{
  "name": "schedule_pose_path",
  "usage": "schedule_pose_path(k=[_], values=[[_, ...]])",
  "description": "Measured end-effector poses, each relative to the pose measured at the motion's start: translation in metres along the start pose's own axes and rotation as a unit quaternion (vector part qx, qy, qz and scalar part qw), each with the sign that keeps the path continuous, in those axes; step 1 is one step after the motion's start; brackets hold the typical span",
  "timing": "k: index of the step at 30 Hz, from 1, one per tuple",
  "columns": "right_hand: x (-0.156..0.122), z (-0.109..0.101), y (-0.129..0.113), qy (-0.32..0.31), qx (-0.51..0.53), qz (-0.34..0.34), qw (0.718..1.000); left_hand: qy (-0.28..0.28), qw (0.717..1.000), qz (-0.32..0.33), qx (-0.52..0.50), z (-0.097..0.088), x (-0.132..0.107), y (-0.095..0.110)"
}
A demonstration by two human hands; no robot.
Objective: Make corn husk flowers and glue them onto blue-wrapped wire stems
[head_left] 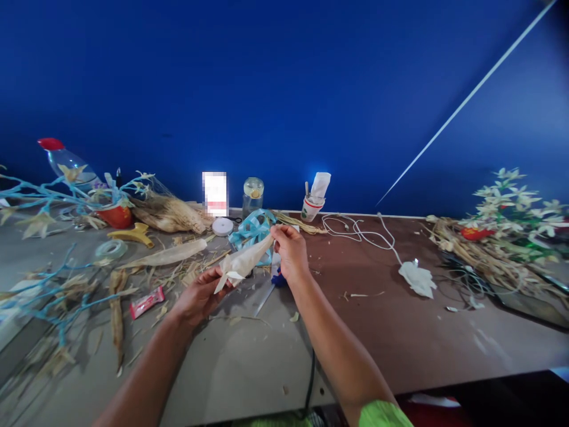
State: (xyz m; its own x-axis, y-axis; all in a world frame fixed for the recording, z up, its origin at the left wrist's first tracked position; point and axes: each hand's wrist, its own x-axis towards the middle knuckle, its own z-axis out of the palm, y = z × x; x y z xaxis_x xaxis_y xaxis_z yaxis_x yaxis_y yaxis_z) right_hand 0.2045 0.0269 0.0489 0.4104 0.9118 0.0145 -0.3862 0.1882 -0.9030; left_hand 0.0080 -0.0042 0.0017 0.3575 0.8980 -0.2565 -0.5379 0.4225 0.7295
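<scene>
A pale dried corn husk (249, 255) is stretched between my two hands above the table. Its wider, flared end rests in the curled fingers of my left hand (202, 296). My right hand (287, 246) pinches the narrow upper tip between thumb and fingers. Behind the husk sits a bunch of light blue ribbon (251, 228). Just below my right hand lies a pair of scissors with a blue handle (279, 277), partly hidden, its blade pointing toward me.
Husk scraps, a yellow tool (136, 235), a tape roll (111, 249) and a red wrapper (147, 302) lie at left, near blue-stemmed flowers (66, 320). A glass jar (253, 196) and a cup (313, 207) stand behind. White cables (362, 228) and white flowers (507, 201) are at right.
</scene>
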Motion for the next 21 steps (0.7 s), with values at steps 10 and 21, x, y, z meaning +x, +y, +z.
schedule_pose_path(k=[10,21], values=[[0.009,-0.004,0.004,0.038,-0.072,-0.027,0.996,-0.033,0.999,0.02,0.018,0.002,-0.001,0.004],[0.026,-0.027,-0.008,0.03,-0.171,-0.043,0.984,0.007,0.996,0.074,-0.05,-0.001,0.002,0.007]])
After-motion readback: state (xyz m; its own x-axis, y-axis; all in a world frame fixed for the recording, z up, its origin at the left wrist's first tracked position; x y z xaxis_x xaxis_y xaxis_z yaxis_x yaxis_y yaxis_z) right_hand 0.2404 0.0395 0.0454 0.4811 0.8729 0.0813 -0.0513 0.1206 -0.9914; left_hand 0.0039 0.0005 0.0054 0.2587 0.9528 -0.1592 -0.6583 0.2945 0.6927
